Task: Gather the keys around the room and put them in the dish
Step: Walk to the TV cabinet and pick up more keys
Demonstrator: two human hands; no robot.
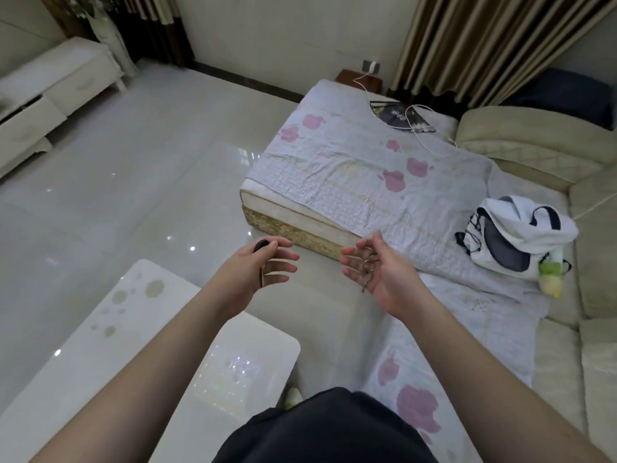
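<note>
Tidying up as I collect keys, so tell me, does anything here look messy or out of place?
Yes: blotchy stains mark the glossy white table at lower left, and a white bag lies slumped on the sofa cover with a green plush toy beside it.

Sofa chaise [334,235], quilted cover [350,175], white bag [521,235], black pouch [399,116], cable [430,145]
</note>
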